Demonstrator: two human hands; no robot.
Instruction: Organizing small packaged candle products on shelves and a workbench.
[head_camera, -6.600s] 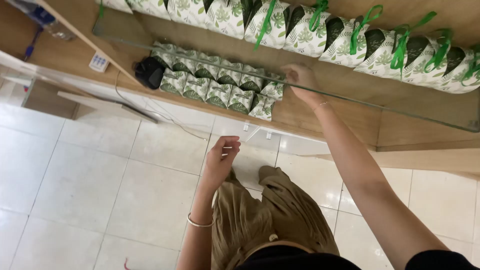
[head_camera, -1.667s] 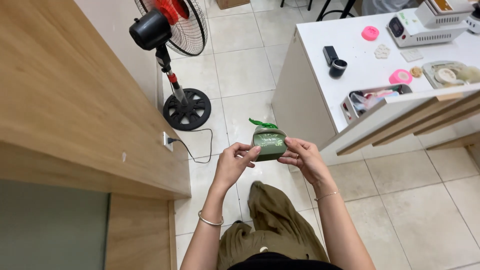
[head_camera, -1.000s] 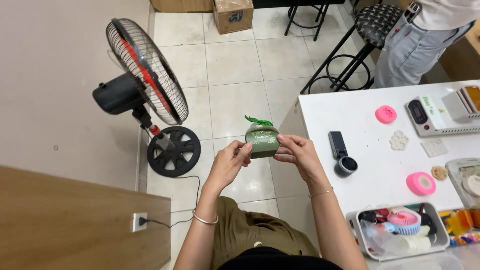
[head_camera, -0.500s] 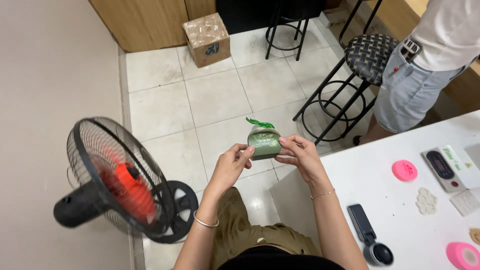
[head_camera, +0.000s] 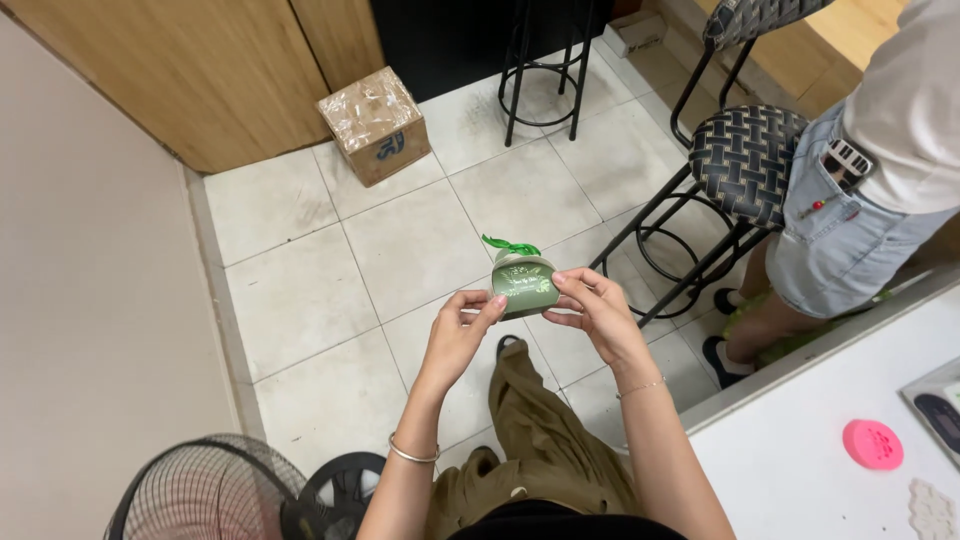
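Fingers (head_camera: 478, 305) of both hands pinch a small green pouch (head_camera: 524, 283)
Its ribbon (head_camera: 508, 246) is glossy; the pouch's lower edge hides behind fingertips

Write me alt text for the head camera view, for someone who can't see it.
Two hands, left and right, hold a small green packet with a green ribbon above a tiled floor. A cardboard box sits by a wooden wall, a black stool stands beside another person, and a fan is at bottom left.
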